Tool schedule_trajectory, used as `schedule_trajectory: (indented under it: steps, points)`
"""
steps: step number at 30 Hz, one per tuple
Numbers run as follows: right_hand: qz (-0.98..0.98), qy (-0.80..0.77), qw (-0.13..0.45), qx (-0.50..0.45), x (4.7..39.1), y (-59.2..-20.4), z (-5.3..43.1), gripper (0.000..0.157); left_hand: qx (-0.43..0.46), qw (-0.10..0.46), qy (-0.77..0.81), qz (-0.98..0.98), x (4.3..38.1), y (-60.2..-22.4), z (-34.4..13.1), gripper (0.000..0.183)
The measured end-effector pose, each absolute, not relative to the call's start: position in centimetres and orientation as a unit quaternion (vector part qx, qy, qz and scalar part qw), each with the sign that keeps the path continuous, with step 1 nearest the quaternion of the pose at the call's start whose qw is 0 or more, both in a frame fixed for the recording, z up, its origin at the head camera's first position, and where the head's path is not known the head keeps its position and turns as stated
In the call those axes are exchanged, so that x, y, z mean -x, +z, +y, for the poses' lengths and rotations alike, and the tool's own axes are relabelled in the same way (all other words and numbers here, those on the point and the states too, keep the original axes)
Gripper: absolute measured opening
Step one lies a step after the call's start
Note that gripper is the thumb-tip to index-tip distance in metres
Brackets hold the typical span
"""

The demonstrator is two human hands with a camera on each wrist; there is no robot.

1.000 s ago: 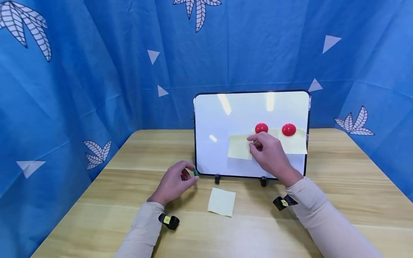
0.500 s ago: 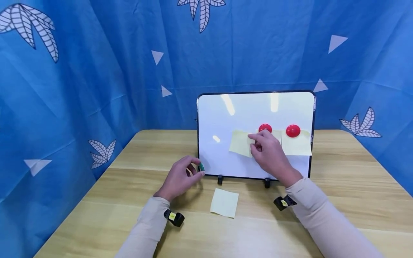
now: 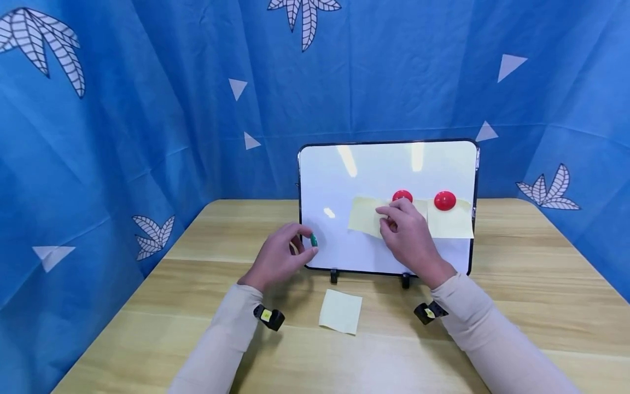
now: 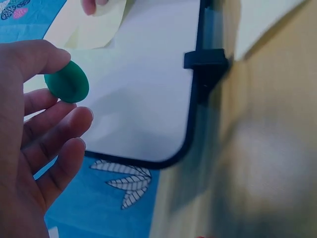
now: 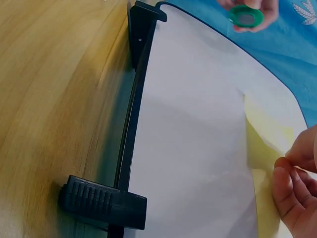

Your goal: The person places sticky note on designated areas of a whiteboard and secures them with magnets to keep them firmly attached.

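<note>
A small whiteboard (image 3: 330, 169) stands upright on the table. My left hand (image 3: 280, 254) pinches a round green magnet (image 4: 69, 82) between thumb and forefinger, by the board's lower left edge. The other fingers of that hand curve loosely. At the board my right hand (image 3: 410, 238) pinches a pale yellow sticky note (image 3: 363, 214) at its right side, and the note slants a little. In the right wrist view its free edge (image 5: 260, 121) bends out from the board. Part of the note is hidden behind the hand.
Two red magnets, a right one (image 3: 445, 201) and a left one (image 3: 402, 195), sit over other yellow notes on the board. A loose note (image 3: 340, 312) lies on the table before it. Black feet (image 3: 406, 280) support the board; a blue curtain (image 3: 147, 109) hangs behind.
My left hand has risen and moved right to the board's edge with the green magnet. The note under my right hand has shifted slightly upward and tilted.
</note>
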State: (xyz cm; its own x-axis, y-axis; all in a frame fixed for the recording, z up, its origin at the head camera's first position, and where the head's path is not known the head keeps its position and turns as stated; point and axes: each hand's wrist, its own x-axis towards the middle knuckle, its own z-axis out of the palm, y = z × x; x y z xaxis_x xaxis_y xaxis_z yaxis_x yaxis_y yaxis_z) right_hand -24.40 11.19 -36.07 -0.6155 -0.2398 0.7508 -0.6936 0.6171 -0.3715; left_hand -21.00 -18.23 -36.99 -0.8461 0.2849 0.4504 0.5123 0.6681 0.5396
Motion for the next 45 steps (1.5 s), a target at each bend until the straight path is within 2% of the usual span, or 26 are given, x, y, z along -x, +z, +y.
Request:
schedule_trajectory:
  steps: [4,15,25,33,45]
  points:
    - [-0.831,0.33,0.351,-0.279,24.5,-36.1,11.5,0.027,0.245,0.175,-0.325,-0.897,21.7,-36.0,-17.3,0.026]
    - [-0.838,0.309,0.344,-0.289,24.5,-35.8,11.7,0.036,0.273,0.201,-0.316,-0.886,22.9,-34.4,-15.2,0.026]
    - [-0.837,0.323,0.337,-0.283,24.4,-36.1,11.7,0.028,0.261,0.19,-0.33,-0.887,22.8,-34.6,-13.9,0.028]
    - [-0.838,0.326,0.337,-0.278,24.2,-36.1,11.6,0.031,0.265,0.203,-0.329,-0.883,23.0,-34.7,-13.4,0.031]
    - [-0.826,0.349,0.343,-0.28,24.0,-35.9,11.3,0.021,0.254,0.221,-0.336,-0.88,22.9,-34.5,-12.5,0.033]
